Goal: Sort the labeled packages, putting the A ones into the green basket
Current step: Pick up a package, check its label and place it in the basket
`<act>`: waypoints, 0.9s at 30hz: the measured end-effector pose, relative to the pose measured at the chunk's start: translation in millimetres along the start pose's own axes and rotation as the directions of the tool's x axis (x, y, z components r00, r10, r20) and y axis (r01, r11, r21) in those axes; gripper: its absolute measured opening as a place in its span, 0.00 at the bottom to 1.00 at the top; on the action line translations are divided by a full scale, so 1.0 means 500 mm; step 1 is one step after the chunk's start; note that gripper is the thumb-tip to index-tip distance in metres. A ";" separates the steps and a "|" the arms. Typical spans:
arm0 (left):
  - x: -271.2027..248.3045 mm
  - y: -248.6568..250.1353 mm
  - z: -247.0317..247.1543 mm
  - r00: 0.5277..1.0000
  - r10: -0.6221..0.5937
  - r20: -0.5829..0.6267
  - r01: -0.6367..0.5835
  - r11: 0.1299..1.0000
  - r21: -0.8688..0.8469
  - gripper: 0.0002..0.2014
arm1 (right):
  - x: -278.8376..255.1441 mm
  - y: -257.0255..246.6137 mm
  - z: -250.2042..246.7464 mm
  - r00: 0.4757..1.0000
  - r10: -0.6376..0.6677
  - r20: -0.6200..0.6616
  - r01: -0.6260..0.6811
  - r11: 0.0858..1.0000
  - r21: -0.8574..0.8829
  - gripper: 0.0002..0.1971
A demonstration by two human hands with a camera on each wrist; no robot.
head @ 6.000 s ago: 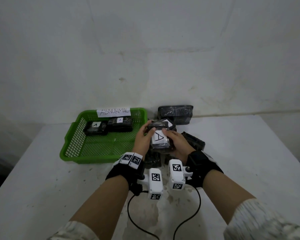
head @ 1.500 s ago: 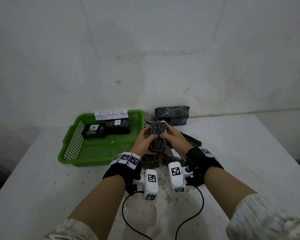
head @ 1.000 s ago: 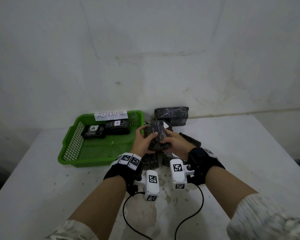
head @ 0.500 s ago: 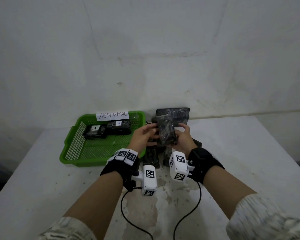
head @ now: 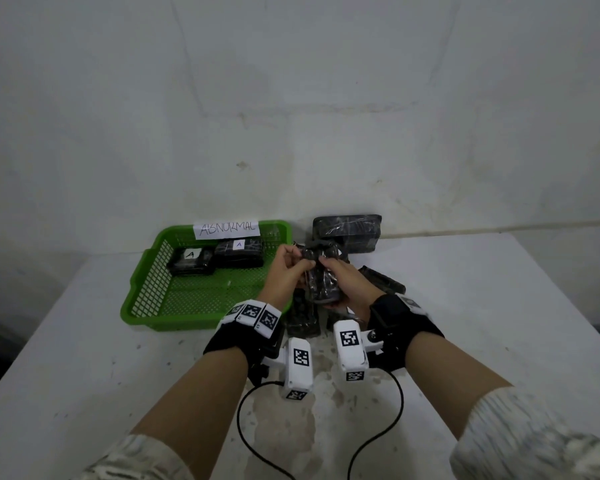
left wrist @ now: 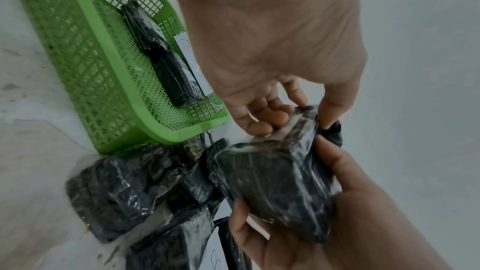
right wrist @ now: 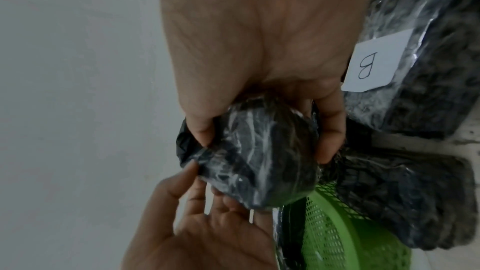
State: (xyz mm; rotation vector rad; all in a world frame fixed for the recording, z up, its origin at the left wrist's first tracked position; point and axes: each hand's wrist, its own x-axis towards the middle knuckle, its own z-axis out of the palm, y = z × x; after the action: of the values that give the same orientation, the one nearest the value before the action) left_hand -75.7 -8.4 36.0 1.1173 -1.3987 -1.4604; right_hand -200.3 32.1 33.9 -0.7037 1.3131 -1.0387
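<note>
Both hands hold one black plastic-wrapped package (head: 321, 280) above the pile, just right of the green basket (head: 146, 271). My left hand (head: 293, 259) pinches its far upper end. My right hand (head: 329, 268) wraps round its body, thumb on top. No label shows on this package (left wrist: 272, 182) in any view. In the right wrist view its crumpled end (right wrist: 259, 161) faces the camera. Two black packages labelled A (head: 189, 261) (head: 238, 252) lie at the back of the basket.
Several black packages (left wrist: 124, 188) lie on the white table under my hands, one labelled B (right wrist: 415, 59). Another black package (head: 347, 233) leans on the wall behind. The basket carries a paper sign reading ABNORMAL (head: 229, 230). Two cables trail toward me.
Half a second ago both hands held the package higher and upright; now it is lower and tilted. An A label faced me six seconds ago; none shows now.
</note>
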 end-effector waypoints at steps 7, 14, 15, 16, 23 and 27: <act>0.005 -0.009 0.014 0.997 0.021 -0.069 -0.019 0.999 0.025 0.12 | 0.001 0.014 0.000 0.996 -0.093 -0.018 0.090 0.989 -0.121 0.19; 0.010 -0.010 0.009 0.988 -0.034 -0.149 0.050 0.993 0.107 0.11 | -0.002 0.007 -0.016 0.995 -0.063 0.078 0.072 0.990 -0.122 0.12; 0.008 -0.005 0.006 0.986 -0.054 -0.160 0.069 0.994 0.089 0.11 | -0.001 0.008 -0.016 0.993 -0.075 0.092 0.086 0.989 -0.122 0.11; 0.010 -0.009 0.003 0.984 -0.080 -0.160 0.093 0.993 0.076 0.13 | -0.001 0.009 -0.015 0.991 -0.088 0.099 0.100 0.987 -0.125 0.12; 0.013 -0.030 -0.003 0.991 -0.125 -0.050 0.129 0.986 0.106 0.22 | -0.001 0.012 -0.009 0.988 -0.087 0.126 0.102 0.988 -0.117 0.18; 0.028 -0.048 -0.013 0.976 -0.177 -0.131 0.179 0.984 0.008 0.20 | -0.001 0.016 -0.018 0.972 -0.112 0.206 0.116 0.993 -0.003 0.41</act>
State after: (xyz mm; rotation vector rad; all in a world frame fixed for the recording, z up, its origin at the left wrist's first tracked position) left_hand -72.7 -22.0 11.1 1.3551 -1.2515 -1.4714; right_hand -207.3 37.1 25.6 -0.8828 1.1133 -1.0191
